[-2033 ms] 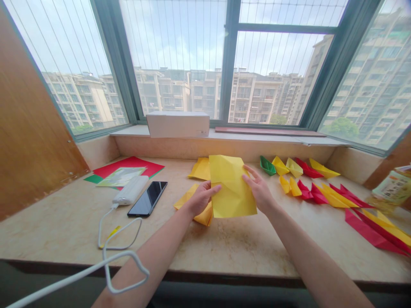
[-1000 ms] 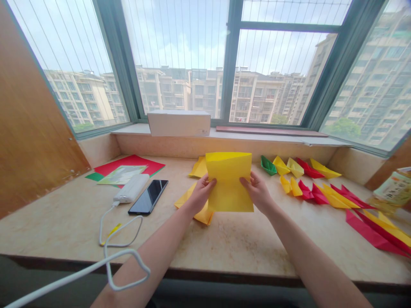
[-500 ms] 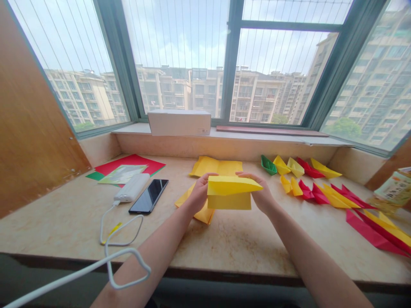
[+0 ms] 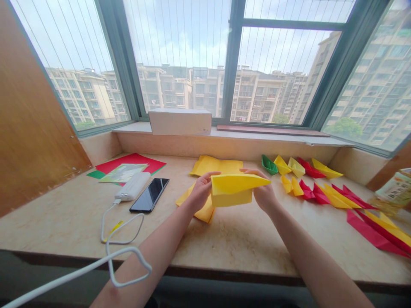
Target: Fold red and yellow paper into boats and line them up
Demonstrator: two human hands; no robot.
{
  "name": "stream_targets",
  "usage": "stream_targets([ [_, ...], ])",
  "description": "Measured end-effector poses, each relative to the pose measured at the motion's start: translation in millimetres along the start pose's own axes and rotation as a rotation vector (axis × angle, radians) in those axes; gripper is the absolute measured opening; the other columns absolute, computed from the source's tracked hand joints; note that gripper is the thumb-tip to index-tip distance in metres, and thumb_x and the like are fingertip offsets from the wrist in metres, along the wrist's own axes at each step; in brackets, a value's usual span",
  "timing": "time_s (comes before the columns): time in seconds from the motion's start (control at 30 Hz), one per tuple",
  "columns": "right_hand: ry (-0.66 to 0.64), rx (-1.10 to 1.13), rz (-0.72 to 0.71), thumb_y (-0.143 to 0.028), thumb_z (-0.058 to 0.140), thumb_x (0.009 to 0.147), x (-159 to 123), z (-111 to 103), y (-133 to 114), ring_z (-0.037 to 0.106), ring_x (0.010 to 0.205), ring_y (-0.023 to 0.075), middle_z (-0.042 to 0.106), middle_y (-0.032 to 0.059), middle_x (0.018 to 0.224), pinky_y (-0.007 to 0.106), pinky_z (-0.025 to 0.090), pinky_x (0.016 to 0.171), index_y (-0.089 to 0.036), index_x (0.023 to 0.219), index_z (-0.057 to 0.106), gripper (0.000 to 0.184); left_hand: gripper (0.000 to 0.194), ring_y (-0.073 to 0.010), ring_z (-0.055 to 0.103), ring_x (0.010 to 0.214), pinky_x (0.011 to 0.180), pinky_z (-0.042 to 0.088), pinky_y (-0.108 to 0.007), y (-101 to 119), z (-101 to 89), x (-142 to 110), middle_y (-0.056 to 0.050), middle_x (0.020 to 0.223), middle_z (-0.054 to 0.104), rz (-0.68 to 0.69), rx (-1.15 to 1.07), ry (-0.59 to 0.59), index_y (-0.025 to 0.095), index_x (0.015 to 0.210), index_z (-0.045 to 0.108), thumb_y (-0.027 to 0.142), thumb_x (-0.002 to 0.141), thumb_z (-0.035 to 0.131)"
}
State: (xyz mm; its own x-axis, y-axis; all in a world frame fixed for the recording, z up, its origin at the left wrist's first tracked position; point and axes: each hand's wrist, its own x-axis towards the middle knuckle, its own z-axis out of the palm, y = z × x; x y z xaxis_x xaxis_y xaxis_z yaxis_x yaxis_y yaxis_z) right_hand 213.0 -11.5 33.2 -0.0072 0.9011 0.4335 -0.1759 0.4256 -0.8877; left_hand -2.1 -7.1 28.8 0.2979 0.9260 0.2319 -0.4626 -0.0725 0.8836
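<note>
A folded sheet of yellow paper (image 4: 233,192) is held up above the counter between both hands, with a pointed flap reaching out to the right. My left hand (image 4: 203,190) grips its left edge, fingers closed on it. On the opposite side my right hand (image 4: 262,191) pinches the paper, its fingertips partly hidden behind the sheet. Under and beside my left wrist lies a folded orange-yellow paper (image 4: 205,212). Behind the hands, a creased yellow sheet (image 4: 221,165) rests near the back wall.
Several folded paper boats (image 4: 297,167) and other folded paper pieces (image 4: 379,231) line the right side, beside a plastic bottle (image 4: 393,190). Leftward lie a phone (image 4: 150,195), a power bank (image 4: 132,187) with a white cable (image 4: 80,270), and red paper (image 4: 128,161). A white box (image 4: 180,122) occupies the sill.
The yellow paper has tilted, its flap now pointing farther right and its lower panel showing shorter. Both hands have shifted slightly to the right with it.
</note>
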Motion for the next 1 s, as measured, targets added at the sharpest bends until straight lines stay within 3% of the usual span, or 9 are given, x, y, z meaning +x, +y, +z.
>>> stream_targets([
  [0.13,-0.063,-0.054,-0.099,-0.044,0.080,0.064,0,-6,-2,0.060,0.107,0.0289,0.059,0.0044,0.129,0.040,0.051,0.082,-0.024,0.063,0.068,0.023,0.052,-0.0240,0.070,0.090,0.084,0.052,-0.035,-2,-1.4,2,-0.010,0.101,0.073,0.027,-0.003,0.046,0.018,0.110,0.067,0.035,0.064,0.083],
  [0.23,-0.046,-0.104,-0.145,-0.043,0.082,0.063,-1,-5,-5,0.053,0.118,0.0308,0.057,0.0025,0.132,0.042,0.047,0.090,-0.025,0.060,0.069,0.022,0.050,-0.0233,0.069,0.092,0.085,0.052,-0.035,-3,-2.3,3,-0.010,0.106,0.071,0.053,0.013,0.050,0.018,0.107,0.069,0.037,0.064,0.083],
  [0.43,-0.033,-0.104,-0.167,-0.044,0.080,0.064,-8,6,-16,0.055,0.115,0.0315,0.057,0.0001,0.133,0.042,0.047,0.089,-0.027,0.054,0.070,0.022,0.063,-0.0243,0.062,0.111,0.094,0.047,-0.033,-4,-5.8,6,-0.011,0.123,0.064,0.159,0.048,0.142,0.020,0.118,0.061,0.035,0.062,0.084],
  [0.73,-0.011,-0.142,-0.210,-0.036,0.076,0.068,-9,10,-14,0.055,0.115,0.0290,0.059,0.0002,0.129,0.040,0.046,0.092,-0.027,0.056,0.071,0.016,0.042,-0.0265,0.056,0.118,0.094,0.047,-0.033,-2,-3.7,5,-0.010,0.132,0.058,0.177,0.068,0.141,0.019,0.103,0.069,0.039,0.068,0.080],
  [0.9,-0.015,-0.196,-0.245,-0.035,0.078,0.067,-7,9,-12,0.055,0.115,0.0287,0.059,0.0031,0.126,0.041,0.045,0.094,-0.027,0.059,0.072,0.013,0.044,-0.0275,0.055,0.121,0.099,0.044,-0.036,1,-2.4,5,-0.010,0.133,0.058,0.162,0.058,0.174,0.021,0.102,0.070,0.035,0.063,0.083],
  [1.0,-0.048,-0.196,-0.241,-0.036,0.080,0.067,-7,8,-11,0.054,0.117,0.0282,0.059,0.0048,0.126,0.040,0.045,0.096,-0.028,0.072,0.074,0.010,0.047,-0.0284,0.056,0.120,0.098,0.045,-0.036,1,-3.8,5,-0.009,0.131,0.060,0.153,0.052,0.181,0.021,0.102,0.070,0.030,0.058,0.085],
])
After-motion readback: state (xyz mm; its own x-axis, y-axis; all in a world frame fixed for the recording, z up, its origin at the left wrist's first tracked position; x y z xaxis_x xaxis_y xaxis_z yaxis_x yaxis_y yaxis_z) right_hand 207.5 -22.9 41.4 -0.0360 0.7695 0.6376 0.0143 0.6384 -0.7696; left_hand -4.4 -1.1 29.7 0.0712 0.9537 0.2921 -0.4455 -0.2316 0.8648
